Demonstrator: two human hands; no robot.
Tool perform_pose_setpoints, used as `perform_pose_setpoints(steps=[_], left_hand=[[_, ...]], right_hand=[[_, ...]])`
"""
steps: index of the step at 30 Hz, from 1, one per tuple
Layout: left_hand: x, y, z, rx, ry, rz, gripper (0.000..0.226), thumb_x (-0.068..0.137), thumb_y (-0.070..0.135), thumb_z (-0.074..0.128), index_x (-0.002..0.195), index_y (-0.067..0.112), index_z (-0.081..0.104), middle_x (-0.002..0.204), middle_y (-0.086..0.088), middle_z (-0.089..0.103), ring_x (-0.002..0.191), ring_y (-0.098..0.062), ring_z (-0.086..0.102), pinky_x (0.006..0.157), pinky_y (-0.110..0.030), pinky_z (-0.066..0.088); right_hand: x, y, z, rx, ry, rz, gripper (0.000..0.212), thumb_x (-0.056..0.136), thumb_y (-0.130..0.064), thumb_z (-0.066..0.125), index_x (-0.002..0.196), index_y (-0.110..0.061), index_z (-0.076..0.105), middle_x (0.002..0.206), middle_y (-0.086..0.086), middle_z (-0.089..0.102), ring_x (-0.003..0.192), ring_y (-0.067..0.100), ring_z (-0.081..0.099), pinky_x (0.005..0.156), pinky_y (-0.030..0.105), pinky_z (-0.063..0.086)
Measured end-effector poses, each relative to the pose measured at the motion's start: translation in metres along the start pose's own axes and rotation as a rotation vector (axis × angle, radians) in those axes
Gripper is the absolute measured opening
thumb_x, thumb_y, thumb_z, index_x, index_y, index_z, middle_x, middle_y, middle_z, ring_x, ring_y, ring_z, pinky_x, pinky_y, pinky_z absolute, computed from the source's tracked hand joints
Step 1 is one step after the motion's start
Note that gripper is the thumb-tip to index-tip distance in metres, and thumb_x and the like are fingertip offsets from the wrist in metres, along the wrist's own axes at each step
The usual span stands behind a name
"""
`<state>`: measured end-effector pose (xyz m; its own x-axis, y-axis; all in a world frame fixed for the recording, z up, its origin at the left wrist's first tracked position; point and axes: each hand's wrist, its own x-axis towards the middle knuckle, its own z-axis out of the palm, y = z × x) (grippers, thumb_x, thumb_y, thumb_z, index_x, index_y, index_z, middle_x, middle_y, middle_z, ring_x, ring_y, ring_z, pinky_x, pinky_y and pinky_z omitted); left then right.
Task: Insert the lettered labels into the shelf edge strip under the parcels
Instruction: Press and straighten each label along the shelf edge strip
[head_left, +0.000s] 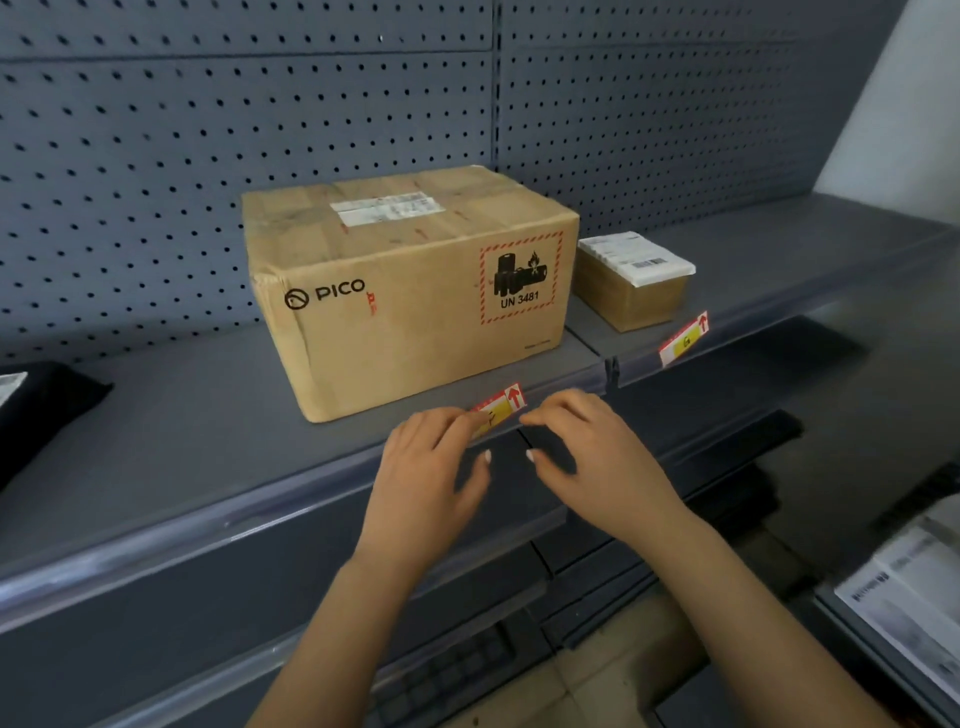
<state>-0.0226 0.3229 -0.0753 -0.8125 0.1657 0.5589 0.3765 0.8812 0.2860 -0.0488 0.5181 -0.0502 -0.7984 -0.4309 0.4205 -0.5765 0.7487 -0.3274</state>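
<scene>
**One label seated, a second being fitted**

Nearest, a yellow-and-red label is pinched by the left hand and steadied by the right hand at the shelf edge strip — below the large carton. Farther right, another label sits seated under the small parcel; no letters can be read.

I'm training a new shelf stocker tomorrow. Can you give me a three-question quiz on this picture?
1. True or false: a label already sits in the shelf edge strip under the small parcel.
2. Which hand touches the label below the PICO box? A) left hand only B) right hand only C) both
3. Fill in: the hazard mark on the PICO box reads UN ____.

Key: 1 true; 2 C, the left hand and right hand pinch its ends; 3 3481.
</scene>
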Motion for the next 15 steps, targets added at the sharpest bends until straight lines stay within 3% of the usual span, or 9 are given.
perform_pose_setpoints(steps=[10, 15], left_hand=[[0.015, -0.015, 0.013, 0.035, 0.064, -0.087, 0.031, 0.088, 0.027, 0.053, 0.117, 0.021, 0.063, 0.106, 0.003, 0.059, 0.098, -0.018, 0.055, 0.089, -0.029, 0.036], [0.018, -0.008, 0.023, 0.086, 0.099, -0.115, 0.025, 0.088, 0.022, 0.057, 0.111, 0.020, 0.066, 0.100, 0.002, 0.058, 0.092, -0.019, 0.054, 0.086, -0.026, 0.032]], right_hand=[[0.048, 0.025, 0.029, -0.086, 0.159, -0.237, 0.031, 0.082, -0.015, 0.070, 0.113, -0.014, 0.065, 0.104, 0.001, 0.059, 0.099, 0.021, 0.051, 0.085, 0.035, 0.039], [0.059, 0.040, 0.030, -0.091, 0.197, -0.354, 0.009, 0.084, -0.015, 0.070, 0.092, -0.015, 0.068, 0.087, -0.001, 0.060, 0.083, 0.020, 0.051, 0.072, 0.030, 0.030]])
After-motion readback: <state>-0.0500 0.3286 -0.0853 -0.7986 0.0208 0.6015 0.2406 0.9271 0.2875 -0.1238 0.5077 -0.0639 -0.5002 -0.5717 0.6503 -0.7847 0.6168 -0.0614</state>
